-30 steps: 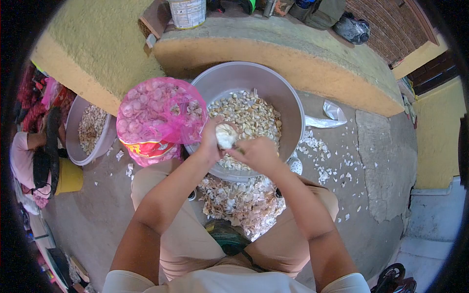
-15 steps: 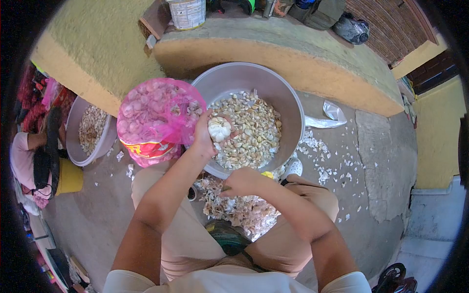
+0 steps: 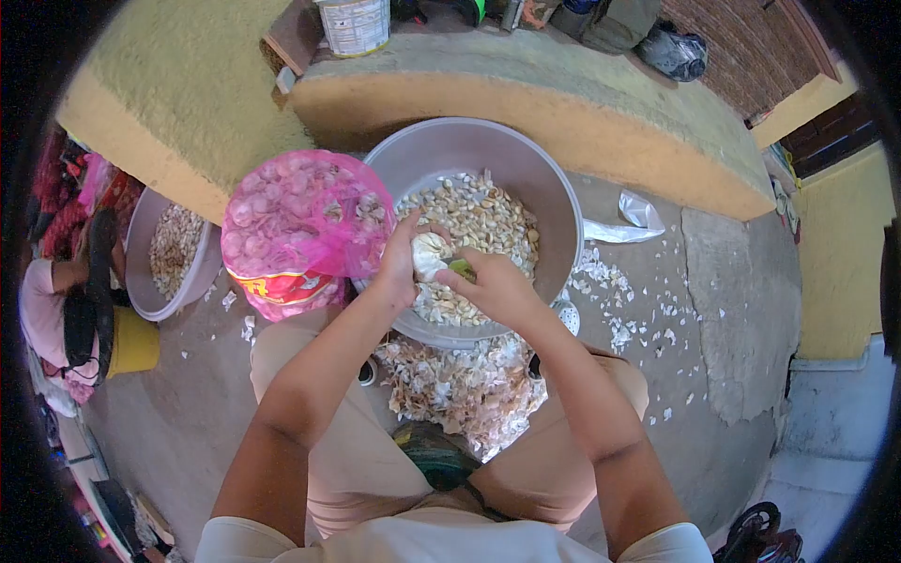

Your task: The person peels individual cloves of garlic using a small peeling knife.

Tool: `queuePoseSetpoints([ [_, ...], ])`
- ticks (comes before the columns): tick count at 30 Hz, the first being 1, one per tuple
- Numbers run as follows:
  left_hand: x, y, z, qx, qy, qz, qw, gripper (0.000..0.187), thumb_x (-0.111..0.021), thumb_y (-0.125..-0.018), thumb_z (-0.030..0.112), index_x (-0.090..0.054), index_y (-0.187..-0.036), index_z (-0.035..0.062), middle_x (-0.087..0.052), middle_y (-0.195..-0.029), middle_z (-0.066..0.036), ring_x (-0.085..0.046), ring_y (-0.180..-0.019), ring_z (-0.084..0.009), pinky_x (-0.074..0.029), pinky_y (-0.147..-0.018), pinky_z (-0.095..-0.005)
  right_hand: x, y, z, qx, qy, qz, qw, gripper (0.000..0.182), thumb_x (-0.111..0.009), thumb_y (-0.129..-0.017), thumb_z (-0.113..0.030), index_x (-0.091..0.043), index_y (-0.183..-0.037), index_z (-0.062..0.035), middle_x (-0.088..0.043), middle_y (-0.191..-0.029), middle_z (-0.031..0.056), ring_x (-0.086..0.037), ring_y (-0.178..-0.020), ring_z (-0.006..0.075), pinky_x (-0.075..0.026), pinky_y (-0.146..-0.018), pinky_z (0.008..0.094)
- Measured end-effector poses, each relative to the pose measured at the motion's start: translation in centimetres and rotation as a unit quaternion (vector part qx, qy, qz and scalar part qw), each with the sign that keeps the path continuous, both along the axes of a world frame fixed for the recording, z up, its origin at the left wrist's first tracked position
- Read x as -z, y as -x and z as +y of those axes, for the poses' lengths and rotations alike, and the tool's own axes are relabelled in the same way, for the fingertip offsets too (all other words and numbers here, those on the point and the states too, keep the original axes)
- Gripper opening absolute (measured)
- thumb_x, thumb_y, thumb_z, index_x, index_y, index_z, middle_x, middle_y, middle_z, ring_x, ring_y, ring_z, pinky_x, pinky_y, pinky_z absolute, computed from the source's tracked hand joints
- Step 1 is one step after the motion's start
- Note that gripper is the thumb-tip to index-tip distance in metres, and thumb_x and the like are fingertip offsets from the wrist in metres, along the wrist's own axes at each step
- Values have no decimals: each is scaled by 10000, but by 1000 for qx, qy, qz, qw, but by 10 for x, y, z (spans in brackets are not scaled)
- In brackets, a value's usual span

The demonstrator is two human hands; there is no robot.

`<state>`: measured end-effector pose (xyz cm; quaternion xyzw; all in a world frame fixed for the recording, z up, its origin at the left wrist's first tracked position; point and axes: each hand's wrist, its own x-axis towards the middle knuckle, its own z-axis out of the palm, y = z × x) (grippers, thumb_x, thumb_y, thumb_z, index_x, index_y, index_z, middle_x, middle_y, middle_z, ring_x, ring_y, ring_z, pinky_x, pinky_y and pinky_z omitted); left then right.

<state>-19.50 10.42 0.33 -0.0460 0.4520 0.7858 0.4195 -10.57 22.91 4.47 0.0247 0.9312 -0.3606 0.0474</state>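
My left hand [image 3: 402, 265] is wrapped round a white garlic bulb [image 3: 430, 255], held above the near left part of a large grey basin [image 3: 569, 202]. Close against the bulb's right side, my right hand [image 3: 490, 284] grips a small green-handled knife [image 3: 462, 269]; its blade is mostly hidden between hand and bulb. Loose garlic cloves [image 3: 483, 220] cover the basin's bottom. Left of the basin, touching or nearly touching it, a pink mesh sack [image 3: 282, 211] bulges with whole garlic bulbs.
A heap of papery garlic skins [image 3: 460, 394] lies between my legs. More skins are scattered on the floor at right, near a silvery plastic sheet [image 3: 629, 225]. A raised ledge [image 3: 526, 103] runs behind the basin. At left, a person [image 3: 52, 300] sits by another basin [image 3: 141, 253] of garlic.
My right hand has moved up and forward from above the skin heap to the garlic bulb, bringing the knife against it. My left hand still holds the bulb, now turned somewhat.
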Motion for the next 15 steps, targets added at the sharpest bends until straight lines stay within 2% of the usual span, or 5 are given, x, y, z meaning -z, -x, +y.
queuePoseSetpoints([
  [6, -1, -1, 0, -2, 14, -5, 1000, 466, -300, -857, 425, -543, -680, 70, -531, -600, -34, -519, -546, -133, -427, -516, -241, 6, -1, 1, 27, 6, 1, 1000, 456, -559, -762, -406, -558, -940, 13, -572, -695, 210, -570, -650, 326, -435, -590, 365],
  [9, 1, -2, 0, -7, 25, 8, 1000, 471, -294, -862, 425, -546, -686, 69, -533, -605, -35, -516, -546, -131, -424, -515, -239, 9, -1, -1, 26, -10, 34, 999, 479, -490, -778, -472, -540, -786, 4, -560, -670, 213, -558, -663, 362, -431, -606, 428],
  [12, 0, -2, -1, 4, 29, 19, 999, 474, -289, -867, 422, -548, -686, 68, -534, -607, -36, -513, -546, -129, -420, -511, -239, 10, 1, 0, 11, -36, 0, 999, 431, -556, -764, -403, -581, -868, 15, -548, -599, 191, -558, -572, 312, -420, -539, 364],
  [15, -1, -3, -1, 6, 32, 16, 999, 477, -288, -869, 419, -549, -683, 66, -534, -604, -36, -512, -544, -127, -416, -506, -238, 14, 1, 0, 6, -12, 21, 1000, 408, -555, -764, -400, -594, -815, 2, -527, -547, 178, -545, -531, 305, -406, -508, 368],
])
